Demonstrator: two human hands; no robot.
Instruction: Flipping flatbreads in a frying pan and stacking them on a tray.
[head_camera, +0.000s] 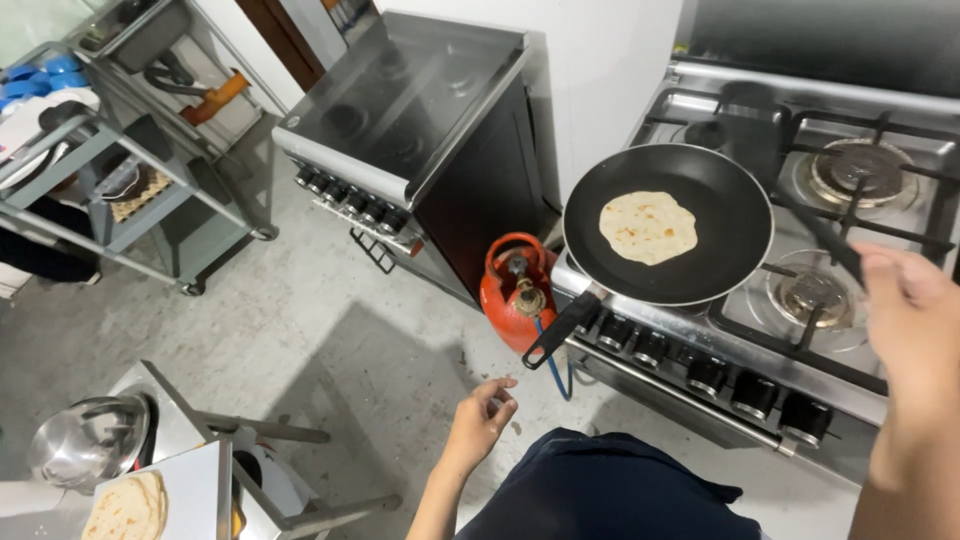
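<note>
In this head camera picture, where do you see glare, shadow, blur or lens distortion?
Head view: glare lies on the glass lid of the closed stove; the person casts a soft shadow on the concrete floor; the right hand, close to the lens, looks soft and blurred; the left hand and the flatbread in the black frying pan are sharp; straight edges bend near the frame borders.

My left hand (482, 415) hangs low at my side, arm bare, wrist loose. Fingers half-curled and relaxed, thumb tip close to the forefinger, nothing held. My right hand (912, 318) is raised higher and further forward, forearm bare and angled up from the lower right. I see its back; fingers point away, mostly together. Whether they grip anything, I cannot tell.
</note>
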